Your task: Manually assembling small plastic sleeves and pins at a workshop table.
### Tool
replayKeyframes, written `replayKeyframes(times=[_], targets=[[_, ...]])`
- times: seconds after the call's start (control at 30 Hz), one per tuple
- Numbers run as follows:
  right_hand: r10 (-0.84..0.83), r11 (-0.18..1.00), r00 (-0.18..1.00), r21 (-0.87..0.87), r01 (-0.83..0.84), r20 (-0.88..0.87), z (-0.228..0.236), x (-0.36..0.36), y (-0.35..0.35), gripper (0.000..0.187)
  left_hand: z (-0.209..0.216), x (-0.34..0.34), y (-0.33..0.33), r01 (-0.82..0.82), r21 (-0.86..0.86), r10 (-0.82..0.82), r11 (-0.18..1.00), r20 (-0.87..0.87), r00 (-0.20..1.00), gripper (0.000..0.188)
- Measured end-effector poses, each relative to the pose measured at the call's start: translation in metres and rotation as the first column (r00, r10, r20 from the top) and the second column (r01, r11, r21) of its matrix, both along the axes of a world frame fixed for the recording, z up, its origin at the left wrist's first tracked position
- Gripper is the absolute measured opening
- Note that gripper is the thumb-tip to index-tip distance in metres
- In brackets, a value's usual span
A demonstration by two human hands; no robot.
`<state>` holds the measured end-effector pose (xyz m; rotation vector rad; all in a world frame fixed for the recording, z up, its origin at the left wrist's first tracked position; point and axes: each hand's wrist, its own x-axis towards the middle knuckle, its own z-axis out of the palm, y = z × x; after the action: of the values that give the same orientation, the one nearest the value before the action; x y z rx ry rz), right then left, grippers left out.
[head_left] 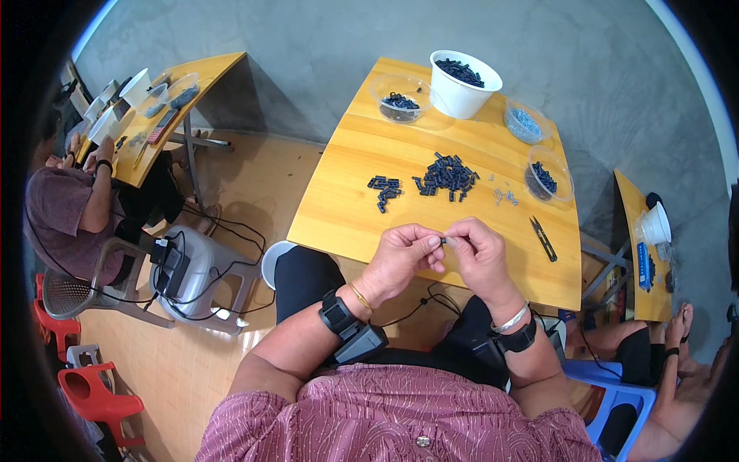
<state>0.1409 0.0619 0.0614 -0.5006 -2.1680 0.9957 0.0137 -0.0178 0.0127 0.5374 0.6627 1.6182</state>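
Observation:
Over the near edge of the wooden table [346, 223], my left hand [404, 258] and my right hand [481, 254] meet fingertip to fingertip. Both pinch a small black plastic piece [443, 240], mostly covered by the fingers. Beyond them lies a heap of small black plastic pieces [450, 177], with a smaller group of dark pieces [384, 191] to its left. Tiny silvery parts [504, 195] are scattered to the heap's right. Thread snips [543, 239] with dark handles rest on the table to the right of my right hand.
A white bucket [462, 96] full of black pieces stands at the back. Clear bowls hold dark parts [400, 102], light-blue bits [525, 125] and more black pieces [543, 179]. A grey stool [202, 269] with cables is at left. Other people sit at side tables.

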Motion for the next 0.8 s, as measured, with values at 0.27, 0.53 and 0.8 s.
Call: replayKeyframes(times=[0.27, 0.53, 0.8], targets=[[0.028, 0.999, 0.995, -0.039, -0.032, -0.101, -0.018, 0.001, 0.004, 0.010, -0.004, 0.002, 0.001, 0.007, -0.005, -0.007, 1.000, 0.107, 0.994, 0.010], [-0.003, 0.983, 0.996, 0.181, -0.013, 0.088, -0.005, 0.010, 0.004, 0.035, 0.000, 0.000, 0.002, 0.014, -0.036, -0.010, 0.999, 0.113, 0.994, 0.011], [0.023, 0.943, 0.981, 0.323, -0.084, 0.190, -0.018, 0.007, -0.012, 0.052, -0.008, 0.003, -0.001, -0.005, -0.117, 0.013, 0.993, 0.069, 0.998, 0.013]])
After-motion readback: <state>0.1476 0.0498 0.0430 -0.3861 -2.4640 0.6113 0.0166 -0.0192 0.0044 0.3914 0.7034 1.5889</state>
